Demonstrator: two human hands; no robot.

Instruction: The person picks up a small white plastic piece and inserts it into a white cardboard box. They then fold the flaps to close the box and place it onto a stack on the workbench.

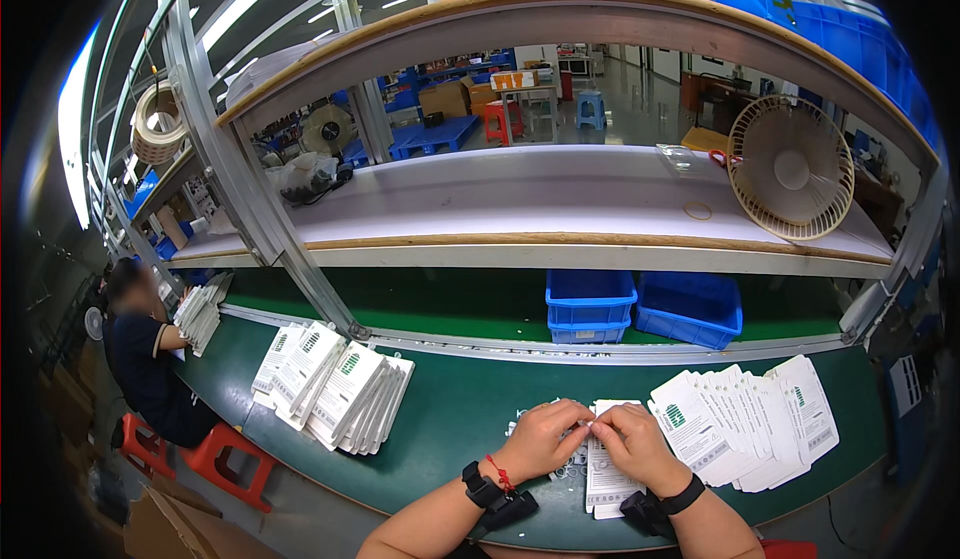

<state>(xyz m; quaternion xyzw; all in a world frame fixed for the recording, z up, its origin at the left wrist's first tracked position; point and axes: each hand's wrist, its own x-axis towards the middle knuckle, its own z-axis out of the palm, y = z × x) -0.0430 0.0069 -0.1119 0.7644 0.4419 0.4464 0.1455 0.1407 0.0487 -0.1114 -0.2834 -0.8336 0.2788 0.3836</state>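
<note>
- Left hand [542, 439] and right hand [640, 445] meet at the fingertips, lower centre; cannot tell whether they grip anything;
- best keep the white card [606, 481] flat beneath; steady both wrists

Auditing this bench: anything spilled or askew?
Small pale pieces lie scattered on the green table by the left hand, uncontained, as if spilled. The single blue bin sits askew to the stacked blue bins beside it.

Workshop, probably (workbench [460, 399], stools [240, 449])
</note>
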